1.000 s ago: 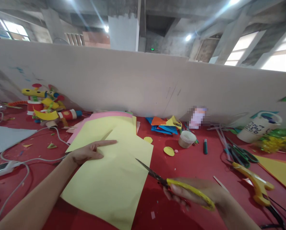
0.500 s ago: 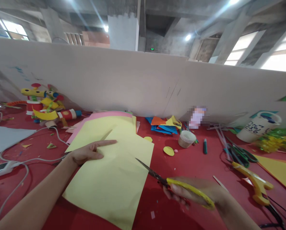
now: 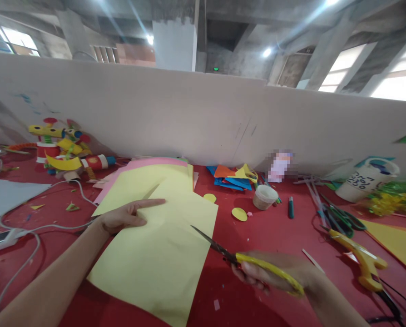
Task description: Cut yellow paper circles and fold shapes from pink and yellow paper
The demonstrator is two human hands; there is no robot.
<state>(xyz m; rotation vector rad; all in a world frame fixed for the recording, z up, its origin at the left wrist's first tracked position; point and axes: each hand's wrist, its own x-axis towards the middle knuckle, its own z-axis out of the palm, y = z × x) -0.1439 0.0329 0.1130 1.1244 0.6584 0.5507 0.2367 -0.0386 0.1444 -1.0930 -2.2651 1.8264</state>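
A pale yellow paper sheet (image 3: 162,254) lies on the red table (image 3: 264,227) in front of me. My left hand (image 3: 126,217) rests on the sheet's left side, forefinger stretched out and pointing right, holding nothing. My right hand (image 3: 278,272) is closed round the yellow handles of a pair of scissors (image 3: 237,259). The dark blades look closed, with their tip just over the sheet's right edge.
More yellow and pink sheets (image 3: 148,175) lie behind. Paper craft figures (image 3: 63,150) stand far left, with white cables (image 3: 36,231) nearby. Coloured scraps (image 3: 232,177), a small tub (image 3: 264,196), a white cup (image 3: 368,181) and other scissors (image 3: 356,254) lie right. A grey partition (image 3: 203,118) backs the table.
Almost nothing has changed. Both hands, the scissors and the sheet stay where they were; only the camera shifts very slightly.
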